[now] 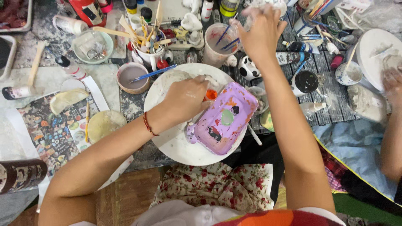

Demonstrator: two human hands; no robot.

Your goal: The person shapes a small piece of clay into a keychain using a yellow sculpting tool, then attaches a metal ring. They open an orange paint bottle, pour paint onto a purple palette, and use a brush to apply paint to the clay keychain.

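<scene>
Head view, looking straight down on a crowded bench. Left hand curled down onto a round white board, grip closed on something small at the tray's edge; just what, hidden under the knuckles, though a dab of orange peeks out beside them. Red bracelet on that wrist. Right hand stretched far forward over the clutter, fingers bunched above a clear plastic cup holding blue brushes; whether clamped on anything, cannot tell from here.

Purple tray lying tilted on the board, touching the left hand, smeared with green, black and orange paint. Looks light and stiff, a thin moulded thing; wet patches likely slippery, so best taken by the bare rim, away from the paint. Board under it looks heavier and rigid, probably happier lifted with both hands at opposite edges.

Around: a small pot of grey-brown paint with a blue brush laid across it, just left of the board. A cup crammed with wooden sticks behind. A black-and-white cow figure near the right forearm, likely ceramic and fragile. Black-capped bottle further right. Mallet well off to the left. Floral cloth on the lap below. Another person's hand at the far right, on a pale clay piece.
</scene>
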